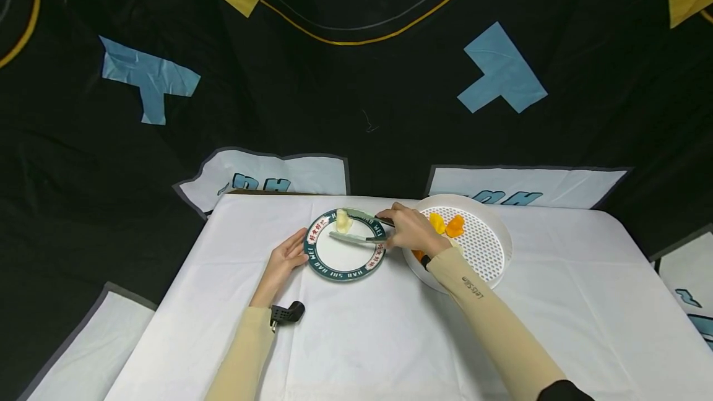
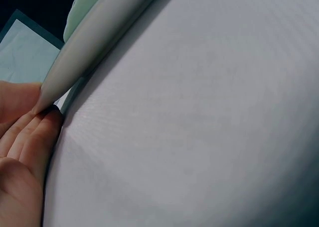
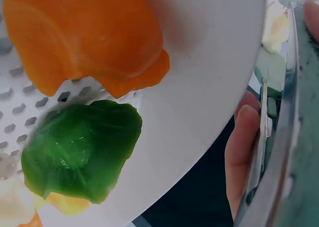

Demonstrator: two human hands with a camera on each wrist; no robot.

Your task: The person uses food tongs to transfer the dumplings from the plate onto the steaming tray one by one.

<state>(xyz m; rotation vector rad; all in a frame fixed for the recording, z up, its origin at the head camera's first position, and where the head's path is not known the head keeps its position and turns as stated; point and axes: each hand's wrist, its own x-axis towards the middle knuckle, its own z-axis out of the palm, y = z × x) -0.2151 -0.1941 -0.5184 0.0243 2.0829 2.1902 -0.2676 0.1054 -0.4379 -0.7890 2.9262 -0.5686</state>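
A white plate with a dark green lettered rim (image 1: 341, 275) lies on the table. My left hand (image 1: 285, 265) pinches its left edge; the left wrist view shows the thumb (image 2: 19, 100) above the plate's edge (image 2: 94, 43) and fingers below. In my right hand (image 1: 411, 228) I hold tongs (image 1: 356, 239) with greenish arms, spread apart over the plate. A pale yellow lump (image 1: 343, 221) sits on the plate between their ends, close to the upper arm. The right wrist view has the tongs (image 3: 306, 137) large at the right and the pale lump (image 3: 275, 28) beyond.
Right of the plate stands a round white perforated tray (image 1: 504, 246), partly behind my right forearm. It holds a yellow piece (image 1: 437, 223), orange pieces (image 1: 455, 226) and a green piece (image 3: 82, 150). A white cloth (image 1: 356, 339) covers the table; a dark patterned curtain (image 1: 356, 110) hangs behind.
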